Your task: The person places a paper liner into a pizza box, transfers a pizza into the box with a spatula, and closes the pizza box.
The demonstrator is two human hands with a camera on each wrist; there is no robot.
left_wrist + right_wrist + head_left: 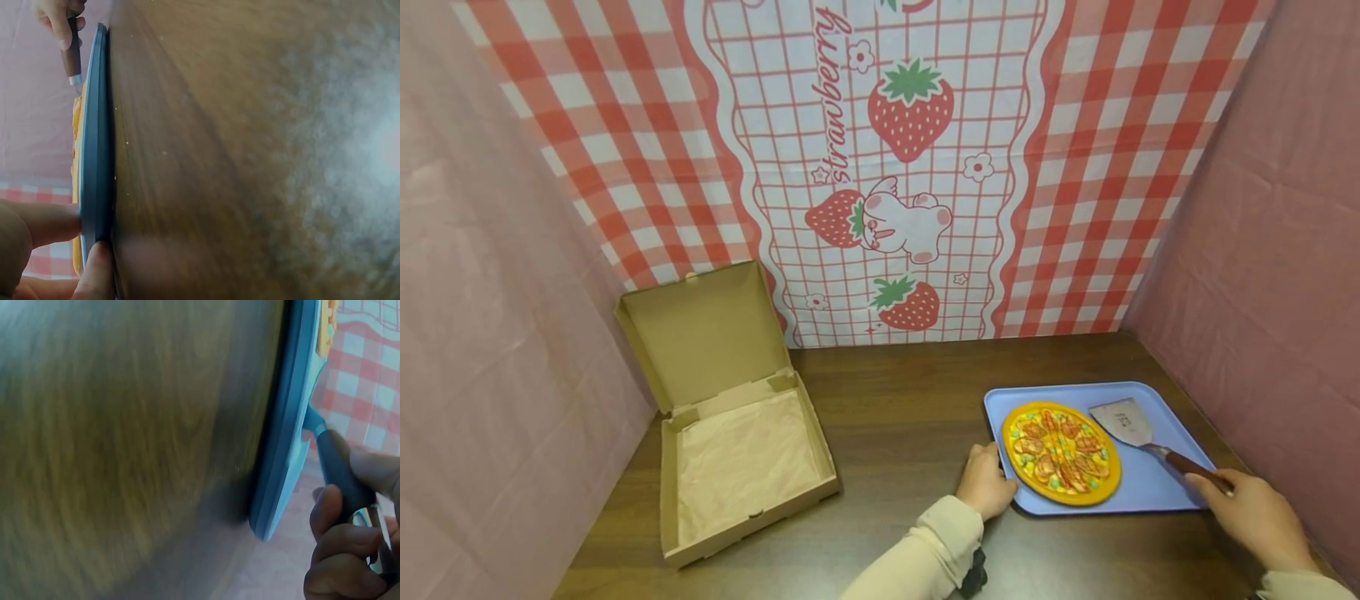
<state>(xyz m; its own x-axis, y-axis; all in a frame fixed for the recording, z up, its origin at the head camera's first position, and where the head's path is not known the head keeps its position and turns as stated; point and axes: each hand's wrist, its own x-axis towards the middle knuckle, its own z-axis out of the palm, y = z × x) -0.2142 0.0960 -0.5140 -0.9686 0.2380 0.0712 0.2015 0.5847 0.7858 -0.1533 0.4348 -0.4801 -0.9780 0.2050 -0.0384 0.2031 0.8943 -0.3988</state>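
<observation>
A blue tray [1150, 492] lies at the right of the table, bearing a toy pizza [1060, 454] with a yellow-orange crust. My left hand [987, 483] grips the tray's near left corner, thumb and fingers on either side of the rim in the left wrist view. My right hand [1258, 517] holds a spatula by its brown wooden handle [340, 472]. The spatula's flat metal blade [1123, 421] is over the tray, just right of the pizza and apart from most of it. Whether its edge touches the crust I cannot tell.
An open cardboard pizza box [831, 487] stands at the left of the wooden table [887, 400], lid raised, brown paper [748, 458] inside. A strawberry-print cloth [910, 192] hangs behind. Pink cloths [1240, 250] flank both sides.
</observation>
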